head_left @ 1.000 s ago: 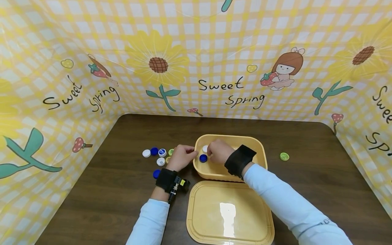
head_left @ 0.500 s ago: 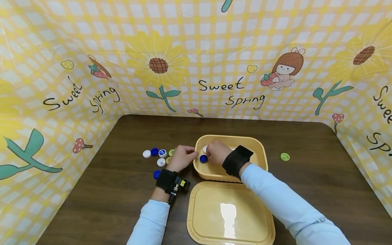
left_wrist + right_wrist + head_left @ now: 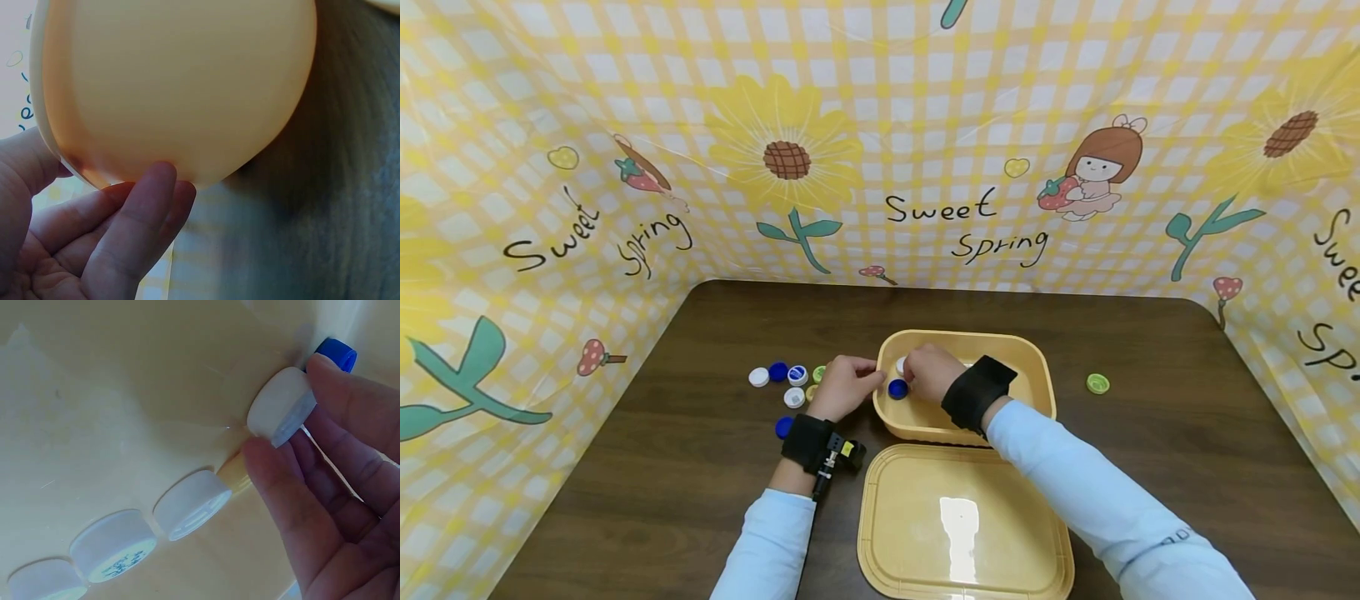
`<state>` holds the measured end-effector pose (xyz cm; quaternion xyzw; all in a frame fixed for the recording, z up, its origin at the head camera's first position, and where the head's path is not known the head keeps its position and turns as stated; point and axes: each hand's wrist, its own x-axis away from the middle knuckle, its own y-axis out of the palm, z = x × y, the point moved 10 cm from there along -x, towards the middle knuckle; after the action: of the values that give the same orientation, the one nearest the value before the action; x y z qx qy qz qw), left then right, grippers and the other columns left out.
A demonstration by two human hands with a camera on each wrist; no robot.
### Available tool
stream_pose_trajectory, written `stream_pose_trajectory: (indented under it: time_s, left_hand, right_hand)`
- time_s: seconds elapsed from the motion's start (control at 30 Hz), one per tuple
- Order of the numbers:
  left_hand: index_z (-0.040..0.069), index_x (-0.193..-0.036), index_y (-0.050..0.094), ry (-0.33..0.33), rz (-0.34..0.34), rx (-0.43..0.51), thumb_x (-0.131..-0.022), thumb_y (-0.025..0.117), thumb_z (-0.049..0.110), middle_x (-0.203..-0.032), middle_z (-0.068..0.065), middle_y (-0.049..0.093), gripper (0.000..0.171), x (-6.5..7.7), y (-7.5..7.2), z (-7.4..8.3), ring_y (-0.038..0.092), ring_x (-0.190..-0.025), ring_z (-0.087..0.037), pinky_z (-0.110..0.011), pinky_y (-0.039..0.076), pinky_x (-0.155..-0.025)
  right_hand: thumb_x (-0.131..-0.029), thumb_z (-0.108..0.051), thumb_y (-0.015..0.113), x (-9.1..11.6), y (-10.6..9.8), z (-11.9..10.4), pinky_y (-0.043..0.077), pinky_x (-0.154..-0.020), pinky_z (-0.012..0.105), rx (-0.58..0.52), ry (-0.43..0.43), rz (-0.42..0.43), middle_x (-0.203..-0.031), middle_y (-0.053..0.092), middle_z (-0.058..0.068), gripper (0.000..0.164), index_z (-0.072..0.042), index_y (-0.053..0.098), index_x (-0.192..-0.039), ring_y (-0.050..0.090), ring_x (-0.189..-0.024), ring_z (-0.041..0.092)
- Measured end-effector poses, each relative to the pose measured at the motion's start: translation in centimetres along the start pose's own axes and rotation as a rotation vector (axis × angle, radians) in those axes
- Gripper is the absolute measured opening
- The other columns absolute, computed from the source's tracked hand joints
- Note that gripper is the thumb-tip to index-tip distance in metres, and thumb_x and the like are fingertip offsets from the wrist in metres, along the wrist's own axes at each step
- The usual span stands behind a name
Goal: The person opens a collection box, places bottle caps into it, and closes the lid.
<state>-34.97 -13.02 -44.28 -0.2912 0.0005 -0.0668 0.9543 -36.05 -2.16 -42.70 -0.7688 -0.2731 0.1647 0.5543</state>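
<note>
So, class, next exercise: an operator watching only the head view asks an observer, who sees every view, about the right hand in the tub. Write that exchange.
Operator: In the head view, the back of the right hand blocks my look into the tub. What is its grip doing?
Observer: The right wrist view shows it pinching a white cap.
Operator: Is anything else hidden from me there?
Observer: Yes, another white cap inside the tub bears writing.
</note>
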Motion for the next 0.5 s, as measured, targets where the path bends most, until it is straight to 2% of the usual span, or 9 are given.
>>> stream_pose_trajectory:
  time_s: [0.23, 0.5]
  left_hand:
    - [0.004, -0.106, 0.075, -0.005, -0.004, -0.005, -0.090, 0.067, 0.018, -0.087, -0.004, 0.070, 0.023, -0.10, 0.09, -0.11, 0.060, -0.071, -0.014, -0.025, 0.050, -0.062]
    - [0.005, -0.107, 0.075, -0.002, 0.005, -0.017, -0.089, 0.068, 0.019, -0.091, -0.005, 0.071, 0.024, -0.10, -0.01, -0.05, 0.062, -0.073, -0.014, -0.026, 0.051, -0.063]
  right_hand:
    - [-0.075, -0.003, 0.081, 0.18, -0.08, 0.08, 0.049, -0.076, 0.031, -0.004, 0.016, -0.009, -0.087, 0.069, 0.006, 0.014, -0.005, 0.075, -0.087, 0.058, -0.077, 0.018]
    - [-0.076, -0.004, 0.079, 0.56, -0.80, -0.02, 0.050, -0.078, 0.033, 0.017, -0.011, 0.007, -0.090, 0.069, 0.007, 0.014, -0.004, 0.075, -0.089, 0.060, -0.080, 0.021]
